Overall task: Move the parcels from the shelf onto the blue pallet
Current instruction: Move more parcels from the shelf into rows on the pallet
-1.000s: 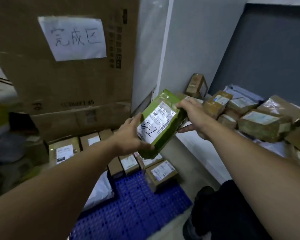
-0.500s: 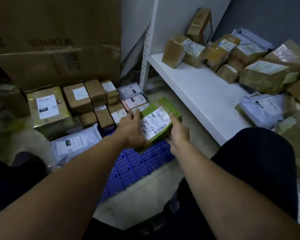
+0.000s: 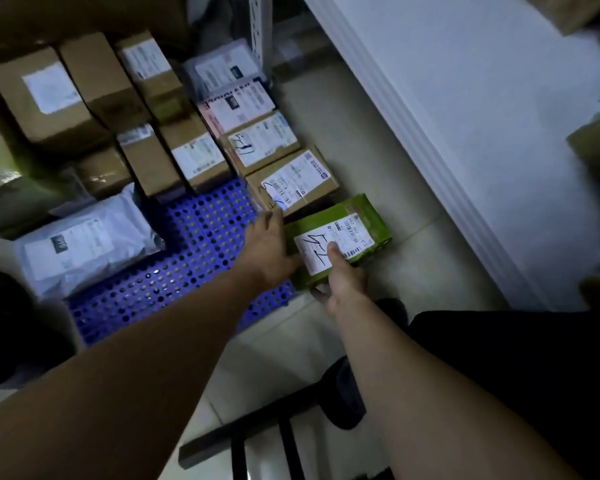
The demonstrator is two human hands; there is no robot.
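One cam only, on your head, wide-angle, tilted steeply down & fwd along your own forearms, which enter from 6-7 o'clock. Close range: left hand, right hand & green parcel sit mid-frame. Blue pallet lies at 9 o'clock, white shelf at 1-2, edges blurred.

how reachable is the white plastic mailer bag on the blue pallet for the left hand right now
Probably yes: only bare blue plastic pallet lies between the left hand and the white plastic mailer bag, with nothing on top of it. The hand is busy, though, against the green labelled parcel.
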